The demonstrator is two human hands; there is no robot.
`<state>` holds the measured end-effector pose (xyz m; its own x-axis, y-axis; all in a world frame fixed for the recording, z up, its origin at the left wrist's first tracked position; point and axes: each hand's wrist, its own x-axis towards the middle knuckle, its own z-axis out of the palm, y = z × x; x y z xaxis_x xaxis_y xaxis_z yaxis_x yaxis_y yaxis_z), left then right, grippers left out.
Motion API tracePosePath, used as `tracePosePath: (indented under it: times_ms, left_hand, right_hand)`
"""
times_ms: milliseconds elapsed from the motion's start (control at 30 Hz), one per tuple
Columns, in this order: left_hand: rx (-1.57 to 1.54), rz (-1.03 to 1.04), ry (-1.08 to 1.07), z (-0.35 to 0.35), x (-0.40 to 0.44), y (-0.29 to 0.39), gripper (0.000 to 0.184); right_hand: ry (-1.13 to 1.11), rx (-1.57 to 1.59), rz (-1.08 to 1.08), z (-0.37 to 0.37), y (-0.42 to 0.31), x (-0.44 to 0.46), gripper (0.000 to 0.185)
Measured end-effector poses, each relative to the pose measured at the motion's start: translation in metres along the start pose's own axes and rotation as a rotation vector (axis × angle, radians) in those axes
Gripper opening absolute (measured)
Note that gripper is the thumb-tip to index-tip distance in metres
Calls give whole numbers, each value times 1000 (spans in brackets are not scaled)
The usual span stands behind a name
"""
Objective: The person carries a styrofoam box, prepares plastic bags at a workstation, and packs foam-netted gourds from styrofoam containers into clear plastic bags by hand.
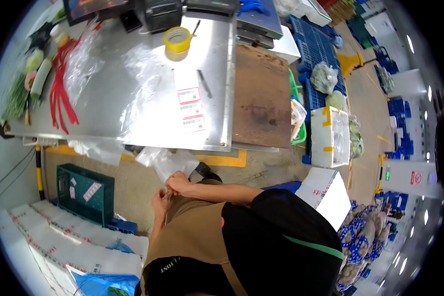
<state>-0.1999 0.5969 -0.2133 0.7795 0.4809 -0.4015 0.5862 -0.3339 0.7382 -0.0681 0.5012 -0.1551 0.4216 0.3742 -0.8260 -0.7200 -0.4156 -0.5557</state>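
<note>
The brown apron (192, 232) and black shirt fill the space nearest the camera. Both hands meet low in front of the apron. The right forearm reaches across from the side, its hand (178, 182) turned inward with curled fingers pinching the near end of a clear plastic bag (166, 160). The left arm comes straight up from below, and its hand (160, 201) is bent just beside the right; I cannot tell whether its fingers pinch part of the bag too. The bag spreads from the hands toward the front edge of the metal table (96, 116).

On the table are one roll of yellow tape (177, 39), one strip (191, 109) bearing three labels, one thin dark pen (204, 84) beside it, and a bunch of red ribbons (59, 93) toward the left. One green crate (106, 197) stands down to the left.

The table's front edge lies just beyond the hands. Open floor (130, 185) shows between the crate and the hands; a brown board (261, 98) adjoins the table's right edge.
</note>
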Motion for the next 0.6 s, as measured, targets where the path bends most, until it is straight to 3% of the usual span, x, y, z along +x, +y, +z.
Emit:
tracePosePath:
  times_ms: [133, 233, 267, 367, 467, 600]
  left_hand:
    - [-72, 90, -68, 2, -3, -19, 22]
    - [-134, -4, -34, 0, -12, -8, 19]
    - [-209, -45, 14, -1, -16, -1, 17]
    - [-465, -302, 41, 0, -11, 0, 16]
    - [-483, -410, 59, 7, -4, 59, 15]
    - [-355, -352, 251, 20, -4, 98, 17]
  right_hand:
    - [-19, -18, 36, -9, 1, -3, 17]
    - [-108, -11, -25, -20, 4, -1, 18]
    - [-129, -90, -50, -25, 6, -2, 23]
    - [-268, -711, -366, -38, 32, -3, 28]
    - [-387, -727, -421, -37, 50, -4, 27]
    - [-346, -366, -136, -40, 30, -17, 24]
